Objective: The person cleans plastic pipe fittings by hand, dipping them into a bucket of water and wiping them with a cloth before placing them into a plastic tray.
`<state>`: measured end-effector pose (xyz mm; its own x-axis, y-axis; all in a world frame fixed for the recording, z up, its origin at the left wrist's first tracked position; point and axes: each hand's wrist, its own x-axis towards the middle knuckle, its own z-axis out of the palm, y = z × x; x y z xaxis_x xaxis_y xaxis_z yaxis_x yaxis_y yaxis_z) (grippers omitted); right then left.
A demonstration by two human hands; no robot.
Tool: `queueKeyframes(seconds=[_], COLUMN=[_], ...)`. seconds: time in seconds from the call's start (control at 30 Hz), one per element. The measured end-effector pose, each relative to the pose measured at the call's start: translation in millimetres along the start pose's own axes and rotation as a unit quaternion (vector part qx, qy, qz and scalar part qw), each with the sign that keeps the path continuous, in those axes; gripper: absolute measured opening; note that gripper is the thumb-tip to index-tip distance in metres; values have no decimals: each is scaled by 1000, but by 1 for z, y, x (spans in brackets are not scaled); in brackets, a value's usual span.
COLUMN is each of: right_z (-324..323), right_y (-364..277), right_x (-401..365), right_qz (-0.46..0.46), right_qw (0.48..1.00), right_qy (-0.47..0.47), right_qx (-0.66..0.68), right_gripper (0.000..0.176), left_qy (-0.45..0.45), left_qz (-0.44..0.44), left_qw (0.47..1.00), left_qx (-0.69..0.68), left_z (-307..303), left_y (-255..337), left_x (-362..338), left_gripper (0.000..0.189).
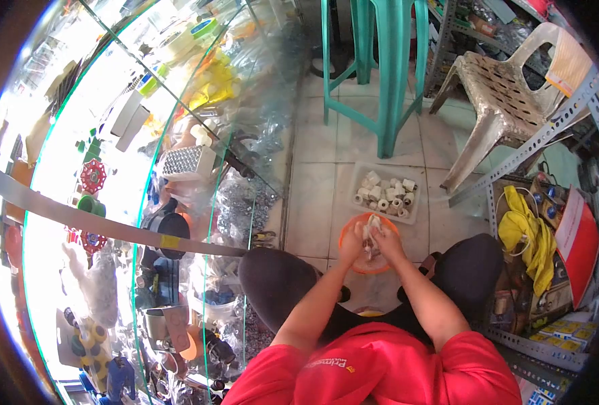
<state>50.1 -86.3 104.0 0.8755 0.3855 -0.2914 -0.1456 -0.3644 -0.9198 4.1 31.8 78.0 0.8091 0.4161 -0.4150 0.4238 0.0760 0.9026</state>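
Observation:
My left hand (353,244) and my right hand (389,242) come together above a round orange basin (375,271) on the floor between my knees. Both sets of fingers are closed around a crumpled whitish cloth (371,231); whether anything is wrapped inside it cannot be seen. Just beyond the basin lies a clear plastic tub (414,210). It holds several short white pipe fittings (385,194), some showing dark or metallic openings.
Glass display shelves (137,270) packed with hardware line the left side. Ahead are green stools (387,74) on the tiled floor (313,196). A worn plastic chair (495,94), a perforated metal rack (535,148) and a yellow cloth (529,236) are on the right.

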Motion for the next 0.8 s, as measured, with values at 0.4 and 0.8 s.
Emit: queueKeyframes(seconds=[0.4,0.8], right_z=[7,1], right_y=[20,-14], right_x=[10,0], right_qz=[53,153], right_qw=[997,951], right_qy=[12,1], right_qx=[61,267], right_gripper=[42,33], left_qy=[82,62], left_qz=[151,212], left_qw=[971,940], left_qx=[167,261], left_z=[16,12], left_y=[-10,-3], left_x=[-9,-14], left_gripper=[45,43])
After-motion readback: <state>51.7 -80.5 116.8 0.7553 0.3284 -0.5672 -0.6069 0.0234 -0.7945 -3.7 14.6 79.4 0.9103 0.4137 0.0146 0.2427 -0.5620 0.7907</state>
